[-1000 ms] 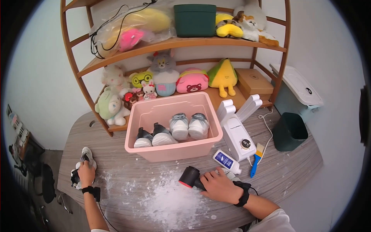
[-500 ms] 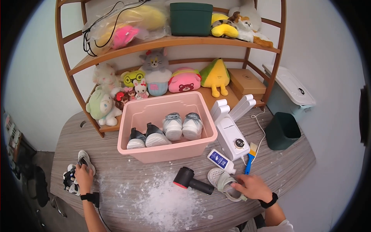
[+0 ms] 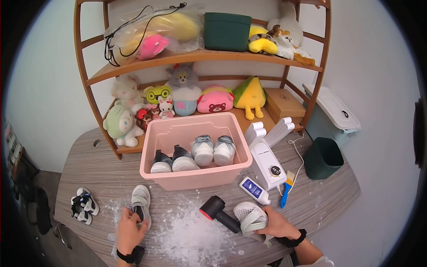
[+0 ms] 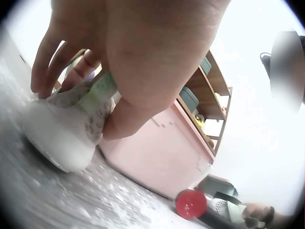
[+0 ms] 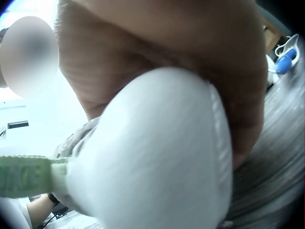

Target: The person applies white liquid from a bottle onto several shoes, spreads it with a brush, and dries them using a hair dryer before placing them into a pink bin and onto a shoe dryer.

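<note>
In the head view my left hand (image 3: pixel 130 233) holds a pale grey shoe (image 3: pixel 142 196) at its opening, left of the white powder. The left wrist view shows thumb and fingers either side of that shoe (image 4: pixel 62 138), its white sole close over the tabletop. My right hand (image 3: pixel 279 226) grips a matching shoe (image 3: pixel 247 211) with a pale green strap, right of the powder. Its rounded white end (image 5: pixel 162 143) fills much of the right wrist view, against the palm. Beside this shoe lies a black hair dryer (image 3: pixel 227 221) with a red-rimmed end.
White powder (image 3: pixel 191 238) covers the table's front middle. A pink bin (image 3: pixel 195 180) with two pairs of shoes stands behind. Black-and-white shoes (image 3: pixel 84 205) sit at left. A white bottle (image 3: pixel 254 190), a white shoe dryer (image 3: pixel 269 167), a blue brush (image 3: pixel 286 193) and a green bin (image 3: pixel 324 160) stand right.
My left hand has brought its shoe rightward, away from the black-and-white pair. My right hand let go of the hair dryer, reached the other shoe, and now holds it, turned and shifted slightly left.
</note>
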A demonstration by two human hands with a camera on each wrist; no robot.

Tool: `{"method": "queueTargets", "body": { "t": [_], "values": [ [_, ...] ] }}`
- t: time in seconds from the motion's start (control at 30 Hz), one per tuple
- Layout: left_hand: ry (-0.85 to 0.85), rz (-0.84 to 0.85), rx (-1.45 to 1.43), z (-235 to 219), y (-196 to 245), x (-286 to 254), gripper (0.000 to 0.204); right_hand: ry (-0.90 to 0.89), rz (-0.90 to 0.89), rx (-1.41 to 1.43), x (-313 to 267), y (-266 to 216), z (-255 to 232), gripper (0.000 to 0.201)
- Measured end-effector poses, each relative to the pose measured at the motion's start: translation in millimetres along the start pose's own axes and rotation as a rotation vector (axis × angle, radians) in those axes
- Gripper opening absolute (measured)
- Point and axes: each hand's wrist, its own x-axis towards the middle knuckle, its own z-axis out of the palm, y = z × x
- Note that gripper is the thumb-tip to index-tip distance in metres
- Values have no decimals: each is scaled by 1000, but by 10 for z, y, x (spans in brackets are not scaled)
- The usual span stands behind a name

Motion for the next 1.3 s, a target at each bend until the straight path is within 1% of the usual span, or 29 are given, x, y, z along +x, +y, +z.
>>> {"method": "queueTargets", "body": {
  "t": [0.07,0.1,0.17,0.2,0.27,0.3,0.33,0.4,0.43,0.47,0.5,0.53,0.57,0.6,0.63,0.67,0.73,0.77,0.83,0.87,0.93,0.97,1.0,1.07,1.1,1.13,1.17,1.23,1.3],
  "values": [
    [-17,14,3,-13,105,-86,29,104,-107,109,-4,99,43,85],
    [-45,16,-7,-19,169,-123,30,107,-110,106,10,109,48,85],
    [-76,36,-28,3,263,-172,33,210,-131,385,26,110,48,90],
    [-73,36,-32,12,309,-180,33,211,-133,381,35,82,36,90],
    [-116,59,28,-16,482,-180,34,332,-224,616,65,-17,-11,91],
    [-130,77,25,-79,634,-180,34,352,-238,635,30,-104,-60,95],
    [-125,76,21,-77,616,-168,34,353,-242,630,18,-155,-115,95],
    [-196,46,-190,-71,535,-141,33,292,-295,953,-1,-191,-224,105],
    [-193,45,-193,-91,519,-100,33,250,-388,922,-9,-141,-266,93],
    [-160,-26,-205,-135,517,-20,34,249,-390,920,2,-140,-304,93],
    [-127,-94,-215,-180,510,67,35,284,-431,1048,29,-179,-361,81],
    [-125,-91,-216,-206,489,165,35,321,-473,1176,58,-220,-438,74],
    [-42,-49,-219,-208,456,280,34,289,-508,1070,80,-254,-583,56],
    [41,-6,-222,-179,404,385,34,295,-512,1069,113,-346,-654,56],
    [152,131,-246,-69,310,518,36,416,-512,1042,144,-450,-715,55],
    [156,138,-247,10,234,648,36,535,-512,1012,177,-546,-775,53],
    [160,206,-223,137,93,893,38,559,-565,996,255,-714,-882,53],
    [172,213,-223,235,-3,1004,38,626,-575,929,307,-799,-921,54],
    [-122,79,-518,466,-183,1166,34,745,-606,835,442,-868,-1027,60],
    [-115,87,-523,557,-238,1217,34,750,-616,830,489,-924,-1068,60],
    [-348,6,-804,685,-307,1248,26,769,-587,720,596,-1051,-1116,65],
    [-343,4,-811,698,-324,1243,26,835,-596,652,726,-1002,-1170,71],
    [-349,48,-813,683,-315,1231,24,833,-596,647,808,-1041,-1185,71],
    [-366,94,-811,706,-327,1217,23,982,-603,440,942,-1146,-1198,75],
    [-354,47,-936,735,-363,1218,21,1031,-603,403,1039,-1172,-1201,78],
    [-340,-4,-1059,741,-381,1211,21,1033,-606,407,1112,-1209,-1203,78],
    [-336,-3,-1054,747,-387,1194,21,1052,-620,345,1179,-1248,-1199,78],
    [-310,53,-902,754,-361,1154,18,1091,-608,255,1262,-1379,-1182,79],
    [-344,26,-932,726,-340,1133,17,1090,-618,220,1349,-1506,-1157,79]
  ]
}}
